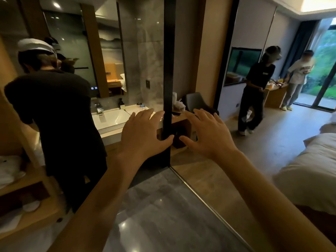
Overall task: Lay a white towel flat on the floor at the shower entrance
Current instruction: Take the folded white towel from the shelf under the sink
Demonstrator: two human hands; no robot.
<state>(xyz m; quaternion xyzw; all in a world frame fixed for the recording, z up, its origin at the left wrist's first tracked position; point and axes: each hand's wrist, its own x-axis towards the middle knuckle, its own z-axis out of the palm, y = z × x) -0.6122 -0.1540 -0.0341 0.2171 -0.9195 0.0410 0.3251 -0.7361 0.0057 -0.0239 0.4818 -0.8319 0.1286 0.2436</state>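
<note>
Left hand (143,131) and right hand (207,133) are both spread open, holding nothing, so barely started I'd say: white towel (8,168) looks piled on the shelf (36,176) at 8 o'clock, nothing laid on the floor (163,206) at 6 o'clock yet.

one head-worn wide-angle view; looks forward and down over both outstretched arms; near the black door frame (168,73)
</note>
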